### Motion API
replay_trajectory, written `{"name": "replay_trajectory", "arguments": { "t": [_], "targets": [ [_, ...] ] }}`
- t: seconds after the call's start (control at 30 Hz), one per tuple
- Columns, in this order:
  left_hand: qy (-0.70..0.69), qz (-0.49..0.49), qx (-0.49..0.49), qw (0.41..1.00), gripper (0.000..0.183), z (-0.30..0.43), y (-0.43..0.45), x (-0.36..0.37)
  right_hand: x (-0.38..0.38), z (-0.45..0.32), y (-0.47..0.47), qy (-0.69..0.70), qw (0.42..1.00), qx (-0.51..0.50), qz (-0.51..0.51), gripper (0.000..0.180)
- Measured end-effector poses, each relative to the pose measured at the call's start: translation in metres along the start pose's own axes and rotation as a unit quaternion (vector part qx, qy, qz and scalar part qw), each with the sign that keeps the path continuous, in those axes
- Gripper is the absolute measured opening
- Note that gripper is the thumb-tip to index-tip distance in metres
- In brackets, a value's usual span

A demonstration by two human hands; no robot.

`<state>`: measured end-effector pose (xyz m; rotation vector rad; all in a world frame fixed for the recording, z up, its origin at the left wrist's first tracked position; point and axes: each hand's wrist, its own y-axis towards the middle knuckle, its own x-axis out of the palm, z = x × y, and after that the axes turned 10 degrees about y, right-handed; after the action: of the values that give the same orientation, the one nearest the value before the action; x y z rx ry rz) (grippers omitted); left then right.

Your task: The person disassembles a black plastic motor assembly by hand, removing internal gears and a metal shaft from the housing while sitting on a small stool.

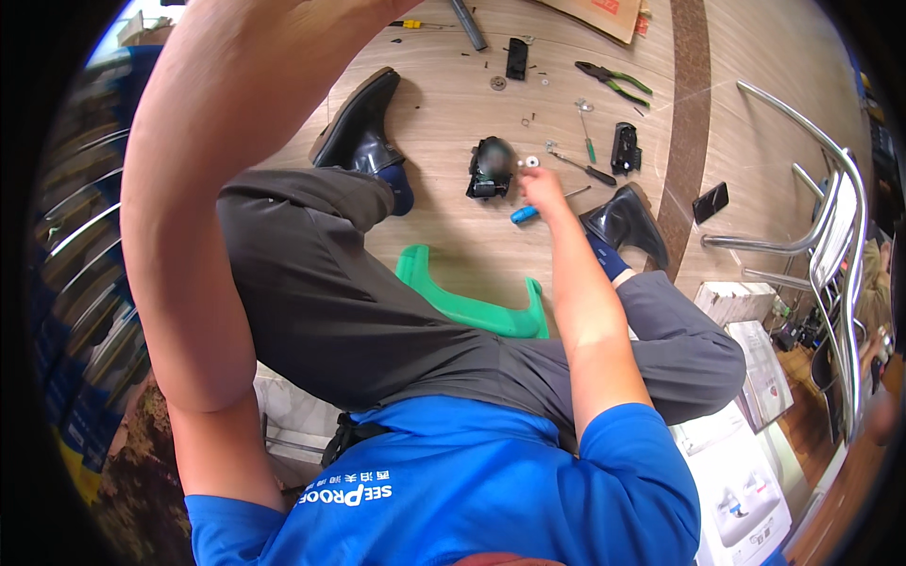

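Observation:
My left arm reaches up across the left side, and its hand is beyond the top edge, out of view. My right hand (541,189) is low over the floor, fingers bent towards a tiny white piece and a white ring-shaped part (532,162); whether it grips anything is too small to tell. Just left of its fingertips lies an opened black device housing (490,185), its round upper part blurred. Below the hand is a blue-handled screwdriver (525,214), its shaft partly behind my wrist. A black-handled screwdriver (600,175) lies to the right, beside a black casing piece (625,148).
Green-handled pliers (614,81), a small green-handled screwdriver (589,147), a black cover (517,59), a gear (498,83) and several screws lie farther out. A green plastic stool (474,311) is beneath me. A smartphone (710,203) and metal chair (842,219) are at right.

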<state>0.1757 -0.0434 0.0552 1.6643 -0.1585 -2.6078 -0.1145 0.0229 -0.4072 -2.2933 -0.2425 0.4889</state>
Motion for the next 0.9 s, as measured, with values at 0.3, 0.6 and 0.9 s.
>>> {"name": "replay_trajectory", "arguments": {
  "t": [0.3, 0.6, 0.9],
  "targets": [
    [0.078, -0.056, -0.004, 0.995, 0.041, 0.021, 0.010, 0.013, 0.028, -0.009, -0.021, 0.179, 0.981, 0.063, -0.035, 0.051],
    [0.042, -0.105, -0.002, 0.994, 0.045, -0.006, 0.023, 0.014, -0.009, -0.011, -0.018, -0.007, 0.997, -0.071, 0.001, 0.034],
    [-0.195, -0.110, 0.023, 0.974, 0.042, -0.026, 0.011, 0.082, -0.101, -0.164, -0.161, 0.018, 0.988, -0.143, 0.048, 0.029]
  ]
}}
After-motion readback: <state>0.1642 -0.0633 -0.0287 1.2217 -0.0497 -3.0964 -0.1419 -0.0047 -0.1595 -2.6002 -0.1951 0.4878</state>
